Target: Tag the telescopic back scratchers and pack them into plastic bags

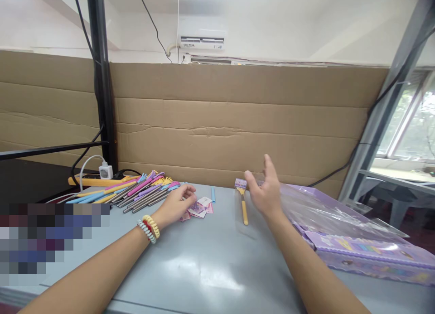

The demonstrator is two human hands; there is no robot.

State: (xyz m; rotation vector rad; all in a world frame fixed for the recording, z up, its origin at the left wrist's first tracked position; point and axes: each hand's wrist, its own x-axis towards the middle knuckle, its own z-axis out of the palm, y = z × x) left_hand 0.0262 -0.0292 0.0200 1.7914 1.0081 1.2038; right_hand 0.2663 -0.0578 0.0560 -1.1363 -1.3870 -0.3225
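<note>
My left hand [178, 205] rests at the left side of a small pile of printed cards [200, 207]. Its fingers are curled in, with the tips at the cards; whatever is between them is hidden. My right hand [267, 191] is raised with thumb and fingers apart, holding nothing. Just left of it lies a yellow-handled back scratcher [244, 210] with a purple card [240, 183] at its head, apparently in a clear bag. Beyond my left hand is a heap of back scratchers [146, 191] with metal rods and pink, blue, yellow and purple parts.
A purple printed box [367, 255] with clear plastic sleeves [326, 210] over it stands at the right. A light blue strip [213, 194] lies behind the cards. A white charger [105, 171] is at the left by a black post [102, 78]. Cardboard [238, 119] walls the back.
</note>
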